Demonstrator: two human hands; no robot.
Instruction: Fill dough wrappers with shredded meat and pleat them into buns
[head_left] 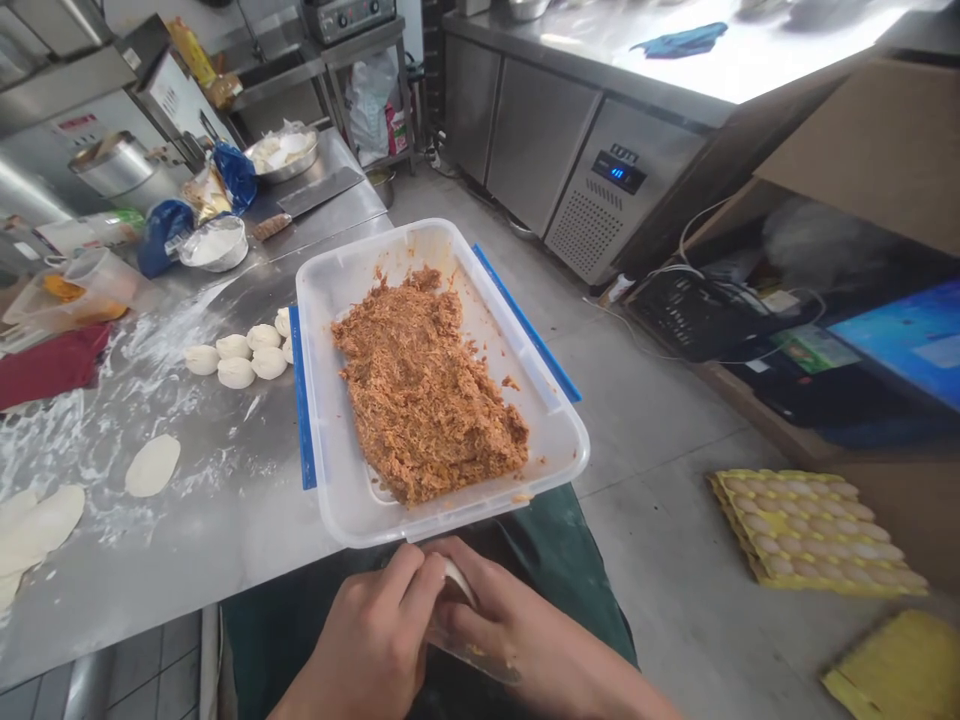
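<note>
My left hand [379,625] and my right hand [506,625] are closed together just below the near rim of a white plastic tub [454,520]. Between their fingers is a pale dumpling [459,580], mostly covered, with only a curved edge showing. Under my right fingers lies a thin, flat, smeared blade-like piece [476,655]; its kind is not clear. Reddish-brown minced filling [427,390] is heaped in the tub. Left of the tub sit several shaped dumplings [250,355]. A flat dough round [152,466] lies nearer, with overlapping dough rounds [41,530] at the far left.
Flour dusts the steel table [225,520]. A cleaver [319,193], a bowl of flour [215,245] and a metal basin [285,152] stand toward the back. A maroon cloth [52,365] lies left. On the floor at right are egg trays [814,530], below a steel counter [547,150].
</note>
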